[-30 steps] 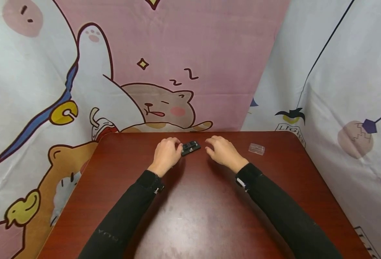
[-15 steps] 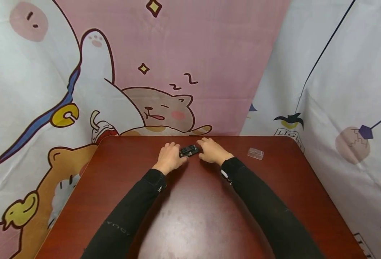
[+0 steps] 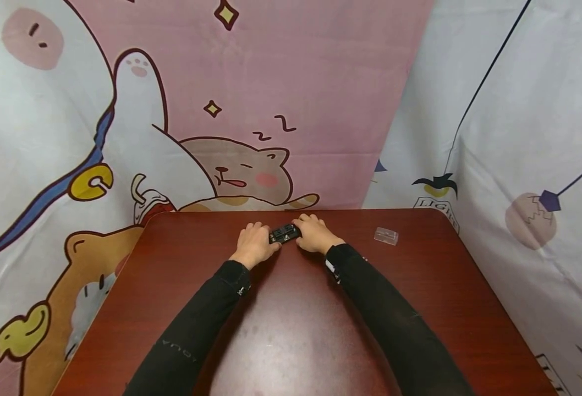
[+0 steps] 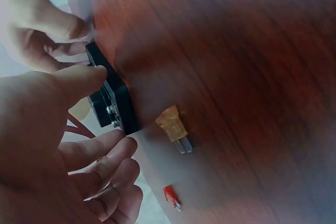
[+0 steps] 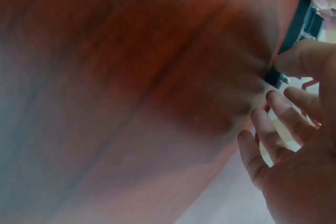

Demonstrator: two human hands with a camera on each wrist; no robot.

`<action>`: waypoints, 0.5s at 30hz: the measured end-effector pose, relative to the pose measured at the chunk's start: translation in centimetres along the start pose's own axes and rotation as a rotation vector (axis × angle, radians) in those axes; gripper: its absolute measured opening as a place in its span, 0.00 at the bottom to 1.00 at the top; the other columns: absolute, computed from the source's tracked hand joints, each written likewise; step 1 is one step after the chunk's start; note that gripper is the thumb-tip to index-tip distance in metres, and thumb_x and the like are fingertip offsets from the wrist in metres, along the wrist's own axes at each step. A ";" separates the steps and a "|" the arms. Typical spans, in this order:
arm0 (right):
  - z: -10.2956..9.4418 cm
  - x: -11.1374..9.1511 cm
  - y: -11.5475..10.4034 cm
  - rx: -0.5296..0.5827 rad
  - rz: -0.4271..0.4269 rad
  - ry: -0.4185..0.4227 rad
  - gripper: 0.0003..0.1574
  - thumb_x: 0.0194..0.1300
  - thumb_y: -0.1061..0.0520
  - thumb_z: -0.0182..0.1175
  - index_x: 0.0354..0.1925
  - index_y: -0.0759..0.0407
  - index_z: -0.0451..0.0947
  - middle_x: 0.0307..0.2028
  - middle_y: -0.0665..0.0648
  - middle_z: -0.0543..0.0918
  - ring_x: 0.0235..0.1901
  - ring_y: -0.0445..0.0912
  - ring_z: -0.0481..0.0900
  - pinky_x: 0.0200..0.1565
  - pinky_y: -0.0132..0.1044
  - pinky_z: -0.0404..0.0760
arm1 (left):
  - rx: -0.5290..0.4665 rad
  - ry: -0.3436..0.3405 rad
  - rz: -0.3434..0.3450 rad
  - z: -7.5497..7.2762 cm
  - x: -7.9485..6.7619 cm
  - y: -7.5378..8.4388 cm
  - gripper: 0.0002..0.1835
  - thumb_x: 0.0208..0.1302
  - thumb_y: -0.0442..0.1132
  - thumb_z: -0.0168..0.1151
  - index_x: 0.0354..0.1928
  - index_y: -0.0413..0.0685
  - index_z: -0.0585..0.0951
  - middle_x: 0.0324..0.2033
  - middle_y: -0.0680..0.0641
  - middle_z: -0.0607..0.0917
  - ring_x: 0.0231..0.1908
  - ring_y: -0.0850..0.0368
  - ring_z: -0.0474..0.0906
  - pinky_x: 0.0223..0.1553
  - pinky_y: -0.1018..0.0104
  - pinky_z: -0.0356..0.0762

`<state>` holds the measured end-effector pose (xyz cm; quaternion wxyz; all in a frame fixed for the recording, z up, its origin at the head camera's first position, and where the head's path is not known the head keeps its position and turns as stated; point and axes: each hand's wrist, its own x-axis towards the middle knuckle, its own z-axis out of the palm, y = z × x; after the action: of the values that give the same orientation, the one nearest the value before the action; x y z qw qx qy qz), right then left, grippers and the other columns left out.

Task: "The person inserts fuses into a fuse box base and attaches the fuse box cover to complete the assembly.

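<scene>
Black, flat and rectangular, with small silvery metal screws along one side, the block is between the left hand and the right hand, close to the far edge of the glossy reddish-brown wooden table. We see the left thumb pressed on its near side and the left fingers curled at that end, clamped on it; at the opposite end the right thumb lies against it, with the right hand pinching it too. Whether its underside touches the wood, we cannot tell. From the left wrist we also find a translucent amber piece with two metal prongs and a smaller red piece with a pale tip, both on the table near the left fingers. One small clear plastic case lies well to the right of the right hand, inside the table's edges. Toward the body we have a broad shiny stretch of wood between the two black sleeves. On the cartoon-printed cloth behind, we read "LIGH" on a tag, its ending unclear; pale sleeve lettering is too small for us to make out.
</scene>
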<state>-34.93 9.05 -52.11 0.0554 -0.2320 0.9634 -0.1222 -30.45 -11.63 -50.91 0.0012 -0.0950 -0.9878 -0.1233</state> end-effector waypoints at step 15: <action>-0.1 0.7 0.1 -0.007 0.032 -0.045 0.41 0.71 0.49 0.63 0.79 0.52 0.67 0.74 0.59 0.72 0.69 0.58 0.67 0.67 0.57 0.67 | 0.009 -0.030 0.010 0.4 0.8 -0.6 0.28 0.60 0.56 0.75 0.51 0.41 0.87 0.41 0.42 0.82 0.45 0.42 0.75 0.51 0.45 0.73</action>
<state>-35.57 8.86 -52.09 0.0780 -0.2192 0.9660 -0.1126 -31.29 -11.95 -51.42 -0.0125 -0.1015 -0.9878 -0.1175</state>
